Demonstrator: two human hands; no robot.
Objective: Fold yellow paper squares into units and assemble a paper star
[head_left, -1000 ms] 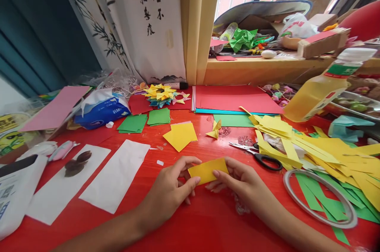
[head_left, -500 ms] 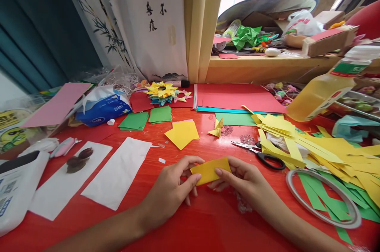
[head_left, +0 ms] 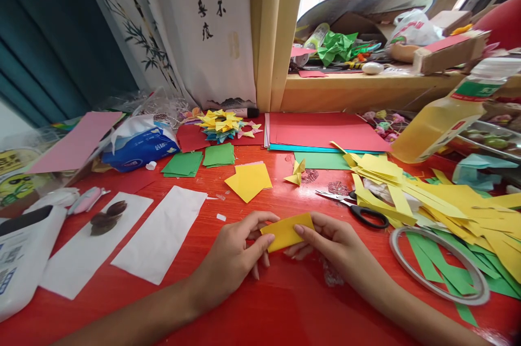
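Note:
A folded yellow paper (head_left: 286,232) is held level above the red table by both hands. My left hand (head_left: 240,248) pinches its left end between thumb and fingers. Its right end is gripped by my right hand (head_left: 331,237), the thumb pressed flat on the front. Beyond the hands lie yellow paper squares (head_left: 250,180) and a small folded yellow piece (head_left: 297,172). Scissors (head_left: 362,213) with black handles rest to the right of my right hand. The fingers behind the paper are partly hidden.
Yellow paper strips (head_left: 456,207), green strips (head_left: 459,278) and a tape roll (head_left: 442,291) cover the right side. A bottle (head_left: 443,118) stands behind them. Green squares (head_left: 183,164), a tissue pack (head_left: 140,148) and white paper sheets (head_left: 163,234) lie to the left.
The view has shifted slightly. Both hands still hold the folded yellow paper in nearly the same pose.

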